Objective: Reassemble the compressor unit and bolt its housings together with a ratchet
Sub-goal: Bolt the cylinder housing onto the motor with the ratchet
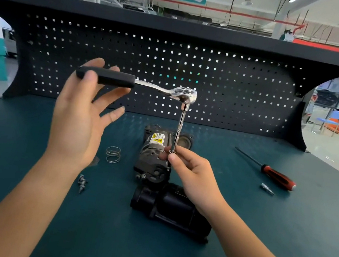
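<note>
I am looking at the compressor unit [153, 159] lying on its side in the middle of the teal worktop [29, 139], its yellow-labelled metal end pointing to twelve o'clock. Its black cylindrical housing [173, 209] is sitting against it at six o'clock. The ratchet [148, 86] is hanging above the unit with its handle pointing to nine o'clock, and its extension bar [179, 127] is dropping straight down onto the unit's top.

My right hand [190, 174] is pinching the bar's lower end between thumb and fingertips, right at the unit. My left hand [79, 118] is lightly pinching the black handle between thumb and forefinger, with the other fingers spread wide.

A coil spring [113, 154] is standing near the unit at nine o'clock, and a few loose bolts [82, 182] are lying at eight o'clock. A red-handled screwdriver [276, 175] is lying well apart at three o'clock, with a small bit [266, 188] just beside it. A black pegboard [162, 71] is closing off the worktop at twelve o'clock.
</note>
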A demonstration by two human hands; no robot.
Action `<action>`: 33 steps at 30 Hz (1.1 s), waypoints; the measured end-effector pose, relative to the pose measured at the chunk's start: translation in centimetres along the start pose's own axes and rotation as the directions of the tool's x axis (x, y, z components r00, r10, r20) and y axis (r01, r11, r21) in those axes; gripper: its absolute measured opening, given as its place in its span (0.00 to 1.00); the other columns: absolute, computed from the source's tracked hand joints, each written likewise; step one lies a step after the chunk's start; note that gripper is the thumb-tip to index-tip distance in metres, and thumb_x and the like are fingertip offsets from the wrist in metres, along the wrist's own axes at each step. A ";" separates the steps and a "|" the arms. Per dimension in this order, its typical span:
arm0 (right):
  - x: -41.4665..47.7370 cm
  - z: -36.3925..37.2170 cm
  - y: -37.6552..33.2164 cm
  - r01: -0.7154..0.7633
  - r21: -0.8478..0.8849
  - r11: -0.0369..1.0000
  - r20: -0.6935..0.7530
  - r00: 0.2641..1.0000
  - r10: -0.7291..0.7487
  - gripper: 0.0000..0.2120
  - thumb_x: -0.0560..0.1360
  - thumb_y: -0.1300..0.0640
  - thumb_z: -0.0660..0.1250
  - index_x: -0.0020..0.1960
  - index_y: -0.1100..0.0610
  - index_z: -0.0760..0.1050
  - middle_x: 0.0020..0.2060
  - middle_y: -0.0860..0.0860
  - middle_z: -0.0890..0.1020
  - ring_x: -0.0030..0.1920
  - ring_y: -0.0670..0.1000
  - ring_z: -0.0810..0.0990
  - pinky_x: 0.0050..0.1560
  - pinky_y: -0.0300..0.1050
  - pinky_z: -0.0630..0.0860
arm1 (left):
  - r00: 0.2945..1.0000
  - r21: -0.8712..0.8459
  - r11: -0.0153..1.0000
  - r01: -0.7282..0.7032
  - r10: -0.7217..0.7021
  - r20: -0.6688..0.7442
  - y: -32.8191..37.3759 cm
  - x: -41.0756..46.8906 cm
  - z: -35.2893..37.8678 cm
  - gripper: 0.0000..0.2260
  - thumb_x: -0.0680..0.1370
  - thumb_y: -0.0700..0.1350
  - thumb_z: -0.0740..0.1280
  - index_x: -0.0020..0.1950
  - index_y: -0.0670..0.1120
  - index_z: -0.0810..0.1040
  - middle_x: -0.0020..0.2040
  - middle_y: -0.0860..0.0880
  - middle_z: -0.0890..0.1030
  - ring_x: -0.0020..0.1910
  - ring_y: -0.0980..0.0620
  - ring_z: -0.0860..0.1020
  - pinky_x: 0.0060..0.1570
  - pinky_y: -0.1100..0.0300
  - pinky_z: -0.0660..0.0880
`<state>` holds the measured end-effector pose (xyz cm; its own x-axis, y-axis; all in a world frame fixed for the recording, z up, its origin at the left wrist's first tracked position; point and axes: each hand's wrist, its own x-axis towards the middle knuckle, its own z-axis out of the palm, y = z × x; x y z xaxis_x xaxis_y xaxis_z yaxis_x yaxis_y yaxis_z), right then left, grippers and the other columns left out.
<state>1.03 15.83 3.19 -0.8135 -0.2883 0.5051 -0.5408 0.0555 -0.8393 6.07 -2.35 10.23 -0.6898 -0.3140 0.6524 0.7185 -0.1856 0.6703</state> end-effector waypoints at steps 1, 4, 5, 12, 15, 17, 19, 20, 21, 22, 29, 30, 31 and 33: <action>0.0 0.0 -0.1 -0.002 -0.005 1.000 -0.002 1.000 0.002 0.13 0.78 0.63 0.62 0.48 0.44 0.76 0.40 0.39 0.82 0.45 0.32 0.79 0.48 0.24 0.70 | 1.000 -0.009 1.000 -0.030 0.030 0.005 0.2 -0.5 0.0 0.08 0.79 0.51 0.57 0.53 0.57 0.75 0.57 0.55 0.79 0.57 0.52 0.79 0.55 0.48 0.73; -0.1 0.0 -0.1 -0.009 -0.015 1.000 -0.014 1.000 0.008 0.13 0.78 0.63 0.63 0.48 0.44 0.76 0.42 0.40 0.82 0.45 0.32 0.79 0.47 0.24 0.70 | 0.985 0.082 0.982 -0.169 0.165 0.050 0.8 -2.1 0.0 0.08 0.74 0.53 0.61 0.49 0.59 0.80 0.58 0.57 0.79 0.62 0.51 0.76 0.58 0.49 0.73; -0.1 0.1 -0.1 -0.015 -0.014 1.000 -0.020 1.000 0.014 0.12 0.77 0.63 0.63 0.49 0.45 0.76 0.42 0.40 0.82 0.45 0.32 0.79 0.47 0.25 0.70 | 0.973 0.121 0.967 -0.224 0.215 0.083 0.8 -2.7 0.1 0.08 0.73 0.54 0.64 0.49 0.60 0.80 0.58 0.57 0.79 0.63 0.51 0.75 0.61 0.48 0.72; -0.1 0.0 -0.2 -0.036 0.033 0.999 -0.031 0.999 0.037 0.10 0.76 0.63 0.65 0.54 0.53 0.79 0.46 0.44 0.83 0.48 0.36 0.80 0.49 0.27 0.72 | 0.947 0.155 0.935 -0.318 0.306 0.099 0.8 -4.2 -0.3 0.10 0.73 0.60 0.67 0.50 0.59 0.81 0.50 0.58 0.82 0.55 0.55 0.79 0.58 0.57 0.74; 0.0 0.0 -0.3 -0.060 0.043 0.997 0.019 0.998 0.059 0.13 0.78 0.63 0.61 0.61 0.54 0.76 0.54 0.43 0.81 0.55 0.36 0.77 0.56 0.28 0.70 | 0.999 -0.061 0.997 -0.047 0.046 -0.026 0.2 -1.7 -0.9 0.08 0.78 0.53 0.61 0.48 0.57 0.80 0.50 0.57 0.83 0.54 0.53 0.80 0.52 0.51 0.77; 0.2 -0.1 -0.2 -0.115 0.046 0.992 0.059 0.992 0.113 0.16 0.80 0.61 0.58 0.65 0.54 0.74 0.61 0.43 0.78 0.61 0.36 0.73 0.62 0.29 0.67 | 0.992 -0.200 0.973 0.118 -0.125 -0.023 -0.4 0.6 -1.0 0.10 0.81 0.51 0.56 0.49 0.54 0.77 0.51 0.54 0.83 0.55 0.54 0.80 0.49 0.49 0.77; 0.3 -0.2 -0.1 -0.134 0.060 0.989 0.090 0.988 0.128 0.16 0.80 0.62 0.56 0.60 0.47 0.76 0.58 0.41 0.79 0.58 0.32 0.74 0.59 0.25 0.67 | 0.965 -0.292 0.924 0.248 -0.263 -0.014 -1.2 3.2 -0.6 0.10 0.82 0.50 0.55 0.49 0.51 0.74 0.49 0.53 0.84 0.53 0.55 0.81 0.45 0.48 0.77; 0.3 -0.1 -0.1 -0.129 0.058 0.990 0.087 0.989 0.123 0.17 0.80 0.63 0.55 0.56 0.44 0.76 0.54 0.39 0.80 0.55 0.30 0.74 0.55 0.23 0.67 | 0.950 -0.309 0.903 0.297 -0.313 -0.001 -1.5 4.3 -0.3 0.10 0.82 0.50 0.54 0.48 0.50 0.73 0.48 0.53 0.84 0.51 0.55 0.82 0.44 0.47 0.76; 0.4 -0.1 -0.1 -0.124 0.055 0.991 0.078 0.990 0.120 0.18 0.80 0.63 0.55 0.52 0.42 0.76 0.51 0.36 0.81 0.53 0.28 0.75 0.53 0.22 0.67 | 0.936 -0.320 0.885 0.340 -0.353 0.018 -2.0 5.2 0.1 0.11 0.82 0.49 0.54 0.47 0.50 0.73 0.46 0.53 0.84 0.49 0.55 0.82 0.43 0.47 0.76; 0.4 0.0 -0.1 -0.116 0.048 0.992 0.064 0.992 0.112 0.18 0.80 0.64 0.55 0.51 0.42 0.75 0.47 0.34 0.81 0.51 0.28 0.75 0.51 0.21 0.67 | 0.922 -0.325 0.867 0.378 -0.385 0.045 -2.4 5.9 0.5 0.11 0.82 0.49 0.53 0.46 0.49 0.73 0.45 0.53 0.84 0.48 0.55 0.83 0.43 0.47 0.76; 0.2 -0.1 0.2 -0.041 -0.018 0.999 -0.031 0.999 0.040 0.13 0.79 0.65 0.59 0.54 0.49 0.77 0.38 0.36 0.83 0.44 0.32 0.78 0.46 0.23 0.70 | 0.906 -0.272 0.864 0.423 -0.392 0.162 -2.6 7.0 1.5 0.09 0.82 0.48 0.55 0.47 0.49 0.73 0.46 0.53 0.84 0.50 0.54 0.82 0.42 0.44 0.77; 0.1 -0.2 0.2 -0.035 -0.023 0.999 -0.035 0.999 0.034 0.13 0.79 0.65 0.59 0.55 0.50 0.77 0.37 0.35 0.83 0.43 0.32 0.78 0.46 0.23 0.70 | 0.918 -0.263 0.881 0.394 -0.363 0.159 -2.3 6.5 1.4 0.08 0.82 0.49 0.56 0.48 0.50 0.73 0.47 0.53 0.84 0.51 0.54 0.82 0.42 0.43 0.77; 0.0 -0.2 0.1 -0.028 -0.031 0.999 -0.037 0.999 0.027 0.14 0.79 0.65 0.60 0.54 0.49 0.77 0.37 0.35 0.83 0.43 0.33 0.78 0.46 0.23 0.70 | 0.932 -0.251 0.899 0.358 -0.327 0.157 -2.1 5.9 1.1 0.08 0.82 0.50 0.56 0.49 0.51 0.74 0.49 0.54 0.84 0.54 0.54 0.81 0.43 0.42 0.77; -0.1 -0.3 0.0 -0.024 -0.048 0.999 -0.039 0.999 0.022 0.15 0.79 0.65 0.60 0.51 0.46 0.76 0.37 0.35 0.83 0.43 0.32 0.78 0.46 0.23 0.70 | 0.958 -0.249 0.929 0.274 -0.241 0.155 -1.7 4.0 0.4 0.08 0.81 0.52 0.56 0.51 0.53 0.74 0.51 0.55 0.83 0.57 0.54 0.79 0.46 0.42 0.77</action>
<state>1.02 16.16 3.16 -0.8327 -0.2495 0.4943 -0.5312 0.1080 -0.8404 2.09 -2.93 11.87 -0.8477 -0.1114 0.5186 0.5009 -0.4901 0.7134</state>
